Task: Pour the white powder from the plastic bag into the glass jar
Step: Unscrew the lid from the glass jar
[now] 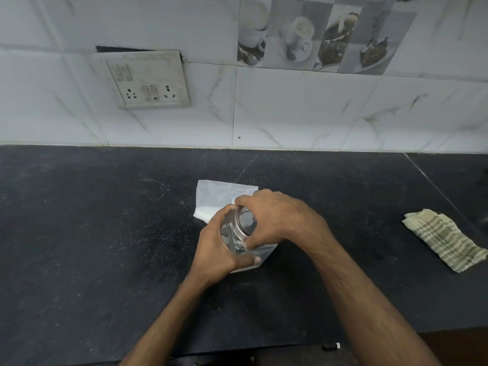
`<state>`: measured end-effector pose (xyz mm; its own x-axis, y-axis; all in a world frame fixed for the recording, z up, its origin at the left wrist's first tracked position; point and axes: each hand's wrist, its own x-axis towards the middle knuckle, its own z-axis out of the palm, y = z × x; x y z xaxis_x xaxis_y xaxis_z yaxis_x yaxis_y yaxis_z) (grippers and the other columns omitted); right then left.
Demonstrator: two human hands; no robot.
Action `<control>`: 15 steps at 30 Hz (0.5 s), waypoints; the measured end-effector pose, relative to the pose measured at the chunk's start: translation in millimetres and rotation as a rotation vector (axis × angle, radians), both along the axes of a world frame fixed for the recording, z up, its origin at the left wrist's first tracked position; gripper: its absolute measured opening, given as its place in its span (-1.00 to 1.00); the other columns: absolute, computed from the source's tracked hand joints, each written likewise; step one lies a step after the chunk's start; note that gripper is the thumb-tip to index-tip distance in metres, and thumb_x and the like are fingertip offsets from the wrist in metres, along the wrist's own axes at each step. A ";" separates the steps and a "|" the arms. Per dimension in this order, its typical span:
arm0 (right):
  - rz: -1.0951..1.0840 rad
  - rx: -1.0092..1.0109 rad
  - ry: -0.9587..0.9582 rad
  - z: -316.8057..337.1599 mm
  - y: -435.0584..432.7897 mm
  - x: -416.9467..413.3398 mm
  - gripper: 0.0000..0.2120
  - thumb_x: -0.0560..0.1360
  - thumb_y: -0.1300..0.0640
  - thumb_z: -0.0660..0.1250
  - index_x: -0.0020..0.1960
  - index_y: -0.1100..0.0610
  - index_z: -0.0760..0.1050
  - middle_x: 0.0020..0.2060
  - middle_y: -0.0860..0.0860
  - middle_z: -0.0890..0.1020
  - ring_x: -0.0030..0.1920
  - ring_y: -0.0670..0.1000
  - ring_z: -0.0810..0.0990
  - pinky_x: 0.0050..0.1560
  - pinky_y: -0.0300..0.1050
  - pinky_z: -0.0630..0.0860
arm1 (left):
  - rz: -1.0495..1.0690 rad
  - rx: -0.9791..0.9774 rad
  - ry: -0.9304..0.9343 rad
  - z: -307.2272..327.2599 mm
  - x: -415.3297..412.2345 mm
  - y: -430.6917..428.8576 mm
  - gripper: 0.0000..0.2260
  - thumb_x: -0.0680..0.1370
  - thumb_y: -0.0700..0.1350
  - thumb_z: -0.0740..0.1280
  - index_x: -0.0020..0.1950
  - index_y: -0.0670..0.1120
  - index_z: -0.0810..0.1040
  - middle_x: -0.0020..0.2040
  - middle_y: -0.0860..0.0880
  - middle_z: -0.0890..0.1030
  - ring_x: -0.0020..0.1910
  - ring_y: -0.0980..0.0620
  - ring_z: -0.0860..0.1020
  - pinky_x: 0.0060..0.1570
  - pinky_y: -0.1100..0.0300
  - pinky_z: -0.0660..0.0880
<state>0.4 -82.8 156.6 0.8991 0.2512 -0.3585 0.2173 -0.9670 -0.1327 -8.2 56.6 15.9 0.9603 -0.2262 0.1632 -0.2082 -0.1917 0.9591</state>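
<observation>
Counter point(105, 233) of dark speckled stone, running along a tiled wall; one switch-and-socket plate point(148, 80) on the wall above the left half. One folded checked cloth point(443, 239) lies near the right edge, well apart from the hands. One small dark object point(331, 346) sits at the front edge; too small to identify.

One glass jar point(237, 231) mid-counter, tilted, metal lid band point(239, 220) showing. Left hand point(219, 249) wraps the jar body, fingers curled around the glass. Right hand point(277, 217) sits over the lid end, fingers bent and pressed around it; lid on.

One plastic bag point(219, 196) lies flat on the counter under and behind the jar, white powder point(204, 210) visible at its left corner. Both hands cover much of the bag.

Open counter to the left, front and back toward the wall; right side free up to the cloth.
</observation>
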 end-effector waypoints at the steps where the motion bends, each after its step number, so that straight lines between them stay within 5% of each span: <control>1: 0.026 -0.004 -0.001 -1.1 -0.4 0.5 -0.30 0.29 -0.09 0.55 0.37 -0.07 0.38 0.09 -0.05 0.50 0.07 0.03 0.54 -0.36 -0.18 0.30 | 0.002 -0.003 -0.003 -0.4 -0.5 -0.9 -0.10 0.05 -0.10 0.74 0.33 0.18 0.47 0.16 0.15 0.68 0.14 0.13 0.67 0.10 0.17 0.62; 10: 0.098 0.153 -0.110 -16.2 -20.1 -1.2 -0.17 0.30 -0.03 0.54 0.48 -0.20 0.23 0.23 -0.07 0.42 0.11 0.00 0.47 -0.15 -0.16 0.38 | 0.031 -0.043 -0.007 -5.4 -0.8 -2.6 -0.11 0.05 -0.09 0.73 0.25 0.37 0.45 0.16 0.13 0.68 0.15 0.07 0.67 0.15 0.04 0.62; 15: -0.027 0.645 -0.152 -30.1 -56.7 -8.8 -0.24 0.27 0.03 0.57 0.37 -0.27 0.34 0.31 -0.16 0.39 0.29 -0.10 0.45 0.28 -0.06 0.49 | 0.072 -0.075 -0.006 -12.0 0.6 -1.1 -0.14 0.06 -0.05 0.74 0.30 0.13 0.48 0.16 0.07 0.67 0.17 0.03 0.65 0.19 -0.01 0.60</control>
